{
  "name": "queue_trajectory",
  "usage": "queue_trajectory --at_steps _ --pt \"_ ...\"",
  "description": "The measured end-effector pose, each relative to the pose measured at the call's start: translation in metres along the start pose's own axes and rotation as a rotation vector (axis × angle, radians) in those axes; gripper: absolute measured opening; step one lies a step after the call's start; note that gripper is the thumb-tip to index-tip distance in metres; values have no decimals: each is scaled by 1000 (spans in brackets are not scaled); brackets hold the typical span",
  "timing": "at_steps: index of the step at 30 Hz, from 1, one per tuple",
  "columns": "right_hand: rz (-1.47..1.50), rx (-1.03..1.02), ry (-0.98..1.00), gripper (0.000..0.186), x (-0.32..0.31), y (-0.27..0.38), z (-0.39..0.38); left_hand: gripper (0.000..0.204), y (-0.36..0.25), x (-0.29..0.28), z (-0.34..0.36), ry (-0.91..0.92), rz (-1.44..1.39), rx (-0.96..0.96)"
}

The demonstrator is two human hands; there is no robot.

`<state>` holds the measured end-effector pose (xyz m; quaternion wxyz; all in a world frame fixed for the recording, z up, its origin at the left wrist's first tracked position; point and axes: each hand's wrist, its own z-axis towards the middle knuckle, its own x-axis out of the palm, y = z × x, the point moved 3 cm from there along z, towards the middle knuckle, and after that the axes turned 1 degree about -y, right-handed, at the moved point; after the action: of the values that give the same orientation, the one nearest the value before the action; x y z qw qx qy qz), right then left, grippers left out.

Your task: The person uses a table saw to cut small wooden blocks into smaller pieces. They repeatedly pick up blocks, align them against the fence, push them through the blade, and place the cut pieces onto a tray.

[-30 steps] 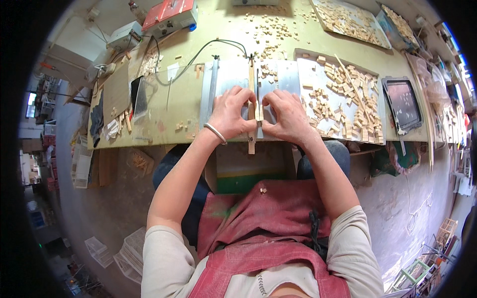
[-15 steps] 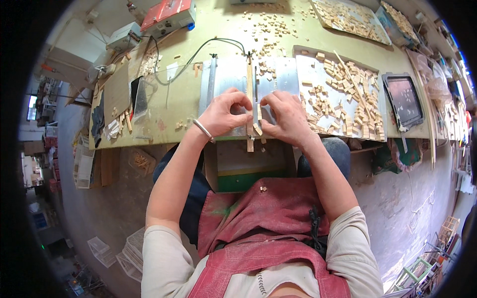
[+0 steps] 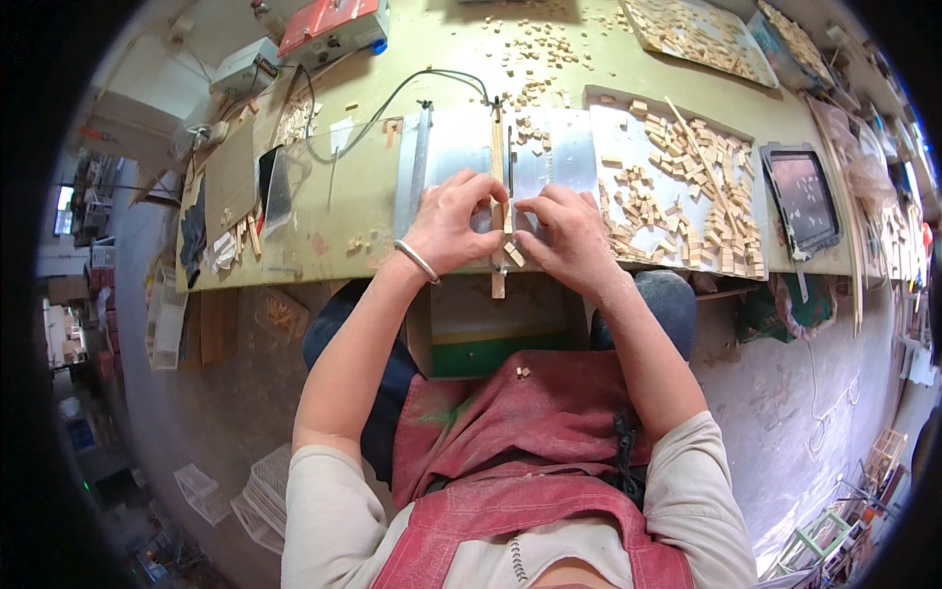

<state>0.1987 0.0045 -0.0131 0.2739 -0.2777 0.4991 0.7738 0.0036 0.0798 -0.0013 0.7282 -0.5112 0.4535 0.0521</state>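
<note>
Both my hands work over a metal plate (image 3: 456, 137) with a narrow slot and thin blade-like strip, beside an upright wooden strip (image 3: 497, 133). With thumb and forefinger, my left hand (image 3: 451, 224) pinches a small wooden block (image 3: 507, 218) at its ends. My right hand (image 3: 569, 240) is just right of it, thumb and forefinger apart with a gap between them, nothing visible held. Another small wooden block (image 3: 513, 255) lies tilted near the plate's front edge, below the fingertips. The far sides of the fingers are hidden.
On the right, a white tray (image 3: 628, 231) holds many small blocks and a long stick. A dark-framed tray (image 3: 803, 201) stands beyond it. Loose blocks (image 3: 554, 59) lie at the back. A clear sheet (image 3: 324, 216) and a black cable (image 3: 378, 113) are at left.
My left hand has moved slightly right and closed its fingertips on the block. My right fingertips, close against the block before, now stand a little away from it.
</note>
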Motion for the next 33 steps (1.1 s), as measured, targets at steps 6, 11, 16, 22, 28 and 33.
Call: queue_trajectory --at_steps 6,11,16,22,28,33 --pt "-113 -109 -65 12 11 1 -2 37 -2 1 0 -36 36 55" --pt "-144 -101 -82 16 10 5 -4 38 -1 1 0 -34 43 59" --pt "-143 -130 -77 17 10 2 -2 35 1 3 0 -5 30 -6" --pt "-154 -130 -120 11 11 4 -2 37 0 4 0 -70 34 56" --pt "-109 -145 -85 6 15 3 -5 34 3 7 0 -20 12 -13" --pt "-79 -111 -104 5 0 9 -6 36 3 9 2 -45 28 -31"
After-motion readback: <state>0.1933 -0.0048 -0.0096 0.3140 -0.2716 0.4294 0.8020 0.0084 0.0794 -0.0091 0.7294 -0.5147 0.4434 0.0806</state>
